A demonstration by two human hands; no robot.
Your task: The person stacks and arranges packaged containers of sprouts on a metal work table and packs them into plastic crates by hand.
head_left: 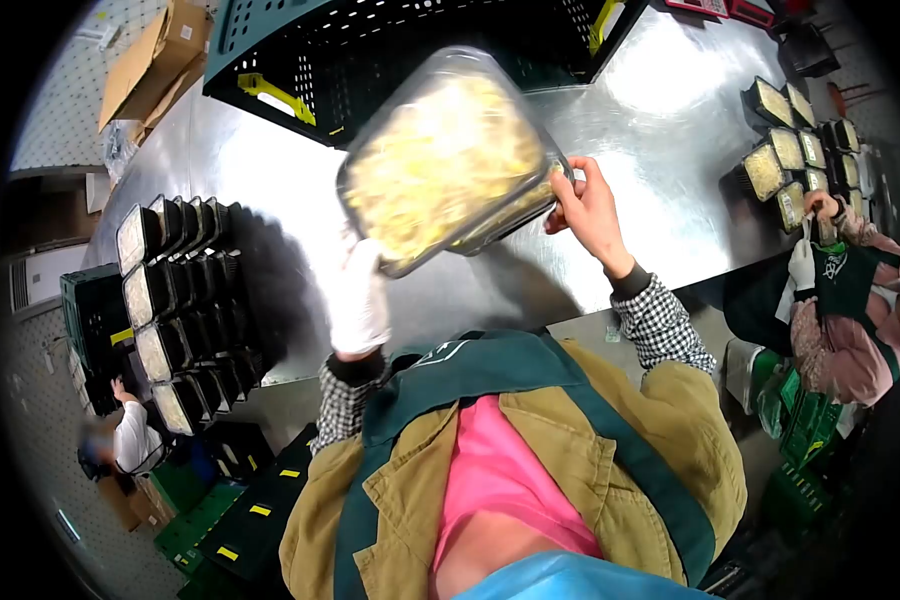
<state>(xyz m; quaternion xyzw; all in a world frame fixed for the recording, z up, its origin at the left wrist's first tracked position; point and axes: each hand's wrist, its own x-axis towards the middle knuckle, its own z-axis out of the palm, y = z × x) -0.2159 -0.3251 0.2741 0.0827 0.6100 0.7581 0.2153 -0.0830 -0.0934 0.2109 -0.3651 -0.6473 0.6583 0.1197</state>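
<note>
A clear-lidded tray of pale yellow shredded food is held up, tilted, over the steel table. White-gloved, my left hand grips its lower left edge, though blur softens the fingers. Bare, my right hand is closed on the right side, where a second black tray shows partly beneath the first. The food in the lower tray is mostly hidden.
A green crate stands on the steel table beyond the trays. Rows of stacked black trays stand left. More filled trays lie right, near a co-worker. Another person is at lower left, by green crates.
</note>
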